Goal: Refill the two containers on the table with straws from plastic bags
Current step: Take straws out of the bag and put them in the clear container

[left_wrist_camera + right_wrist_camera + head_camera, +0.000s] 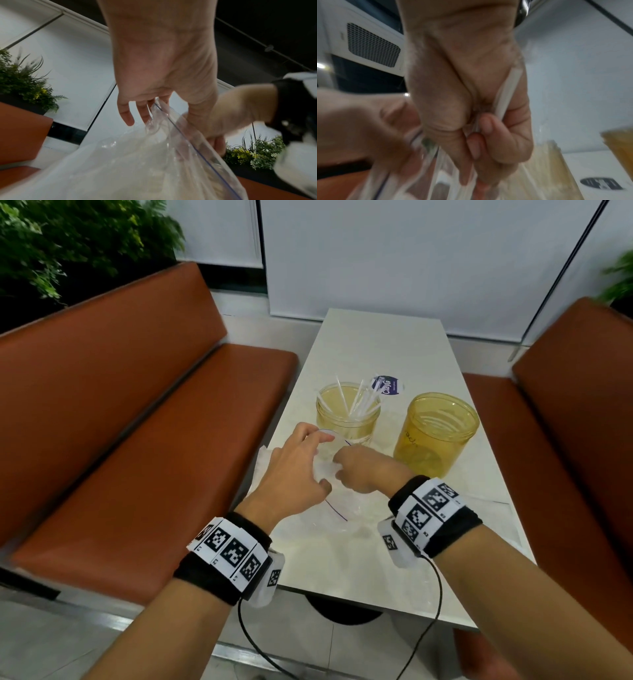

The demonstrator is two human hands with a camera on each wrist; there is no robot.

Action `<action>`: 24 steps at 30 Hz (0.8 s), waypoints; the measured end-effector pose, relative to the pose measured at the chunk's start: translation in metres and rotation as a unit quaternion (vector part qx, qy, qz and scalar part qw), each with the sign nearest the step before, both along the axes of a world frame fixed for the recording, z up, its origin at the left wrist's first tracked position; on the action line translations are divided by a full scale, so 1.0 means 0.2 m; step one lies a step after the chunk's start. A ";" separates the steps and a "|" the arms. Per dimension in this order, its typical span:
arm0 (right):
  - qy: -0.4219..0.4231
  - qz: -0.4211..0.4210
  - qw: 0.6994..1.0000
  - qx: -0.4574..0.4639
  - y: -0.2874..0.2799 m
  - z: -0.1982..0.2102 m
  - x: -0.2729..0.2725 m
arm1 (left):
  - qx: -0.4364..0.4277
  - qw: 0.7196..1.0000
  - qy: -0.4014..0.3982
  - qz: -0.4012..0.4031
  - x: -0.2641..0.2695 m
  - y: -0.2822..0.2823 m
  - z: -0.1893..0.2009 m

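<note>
Two yellow-tinted clear jars stand mid-table: the left jar (347,419) holds several white straws (359,400), the right jar (442,433) shows none. A clear zip bag (337,508) with a blue seal line lies in front of them. My left hand (320,462) holds the bag's mouth by its rim. My right hand (342,470) is inside the mouth. In the right wrist view my right hand (476,135) has its fingers curled round a few white straws (506,92). The left wrist view shows the left hand (147,112) at the bag (154,162).
The white table (383,344) is narrow, with orange benches on the left (137,422) and right (565,440). A blue round sticker (385,386) lies behind the jars. More clear plastic (486,494) lies near the table's right edge. Cables hang from both wristbands.
</note>
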State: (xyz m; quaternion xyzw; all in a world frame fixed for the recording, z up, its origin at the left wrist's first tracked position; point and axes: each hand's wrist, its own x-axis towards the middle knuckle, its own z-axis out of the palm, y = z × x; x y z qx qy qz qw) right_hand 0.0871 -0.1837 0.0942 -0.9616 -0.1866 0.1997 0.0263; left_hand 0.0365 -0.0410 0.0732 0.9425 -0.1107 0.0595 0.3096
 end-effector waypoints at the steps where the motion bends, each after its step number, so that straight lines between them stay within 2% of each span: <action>1: 0.003 0.009 1.000 -0.002 -0.01 0.05 -0.01 | 0.019 1.000 0.001 0.005 0.00 -0.01 0.00; 5: -0.001 0.065 0.997 -0.033 -0.02 0.29 -0.07 | 0.063 0.997 -0.015 0.040 0.01 -0.04 -0.03; 8: -0.039 0.109 0.991 -0.072 0.00 0.44 -0.13 | 0.068 0.995 -0.043 0.067 0.03 -0.06 -0.07; 11: -0.114 0.131 0.980 -0.098 0.03 0.54 -0.19 | 0.057 0.993 -0.068 0.080 0.04 -0.09 -0.08; 13: -0.191 0.130 0.970 -0.074 0.03 0.60 -0.19 | 0.032 0.994 -0.061 0.087 0.05 -0.09 -0.07; 15: -0.266 0.103 0.958 0.018 -0.01 0.67 -0.17 | -0.005 0.993 -0.050 0.103 0.05 -0.09 -0.07; 17: -0.307 0.072 0.934 0.166 -0.03 0.70 -0.14 | -0.033 0.991 -0.051 0.121 0.05 -0.09 -0.06; 19: -0.270 0.054 0.913 0.302 -0.01 0.65 -0.11 | -0.072 0.989 -0.049 0.121 0.06 -0.09 -0.05; 21: -0.213 0.069 0.907 0.356 0.06 0.54 -0.10 | -0.102 0.988 -0.047 0.107 0.09 -0.09 -0.05; 22: -0.213 0.075 0.899 0.376 0.08 0.49 -0.10 | -0.113 0.988 -0.053 0.096 0.10 -0.09 -0.05; 23: -0.222 0.067 0.877 0.421 0.10 0.46 -0.08 | -0.126 0.986 -0.059 0.092 0.11 -0.09 -0.05; 24: -0.230 0.042 0.841 0.487 0.11 0.44 -0.07 | -0.142 0.983 -0.059 0.097 0.11 -0.09 -0.05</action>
